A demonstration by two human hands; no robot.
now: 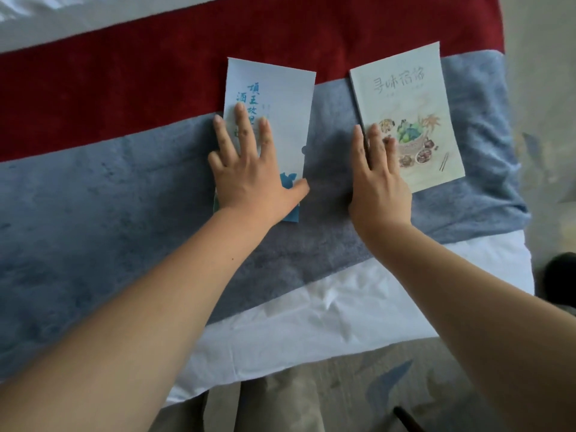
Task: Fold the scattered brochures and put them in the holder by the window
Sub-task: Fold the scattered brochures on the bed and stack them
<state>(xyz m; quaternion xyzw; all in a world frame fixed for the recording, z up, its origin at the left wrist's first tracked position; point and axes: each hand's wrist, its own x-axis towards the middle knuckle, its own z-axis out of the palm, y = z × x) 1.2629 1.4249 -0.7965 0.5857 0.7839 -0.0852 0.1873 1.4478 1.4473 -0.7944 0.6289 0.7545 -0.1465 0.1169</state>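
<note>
Head view: the left hand [249, 179] covers the lower left of the blue brochure [280, 98], hiding its near edge and part of the blue lettering. A greenish sliver under the wrist is too small to identify. The right hand [378, 182] hides part of the food brochure's [414, 98] left edge, and the small print there is too blurred to read. A dark shape [558, 275] at the right frame edge is cut off and unclear.

Both brochures lie closed and flat on the runner [93, 198], apart. Their long axes run away from the person, and their tops lean slightly toward each other onto the red band [124, 73].

The left hand presses palm-down, fingers straight and spread, with the thumb at the blue brochure's right edge. The right hand lies flat with its fingers straight and close together. Its fingertips rest on the food brochure's left edge and its palm is on the runner between the two brochures.
</note>
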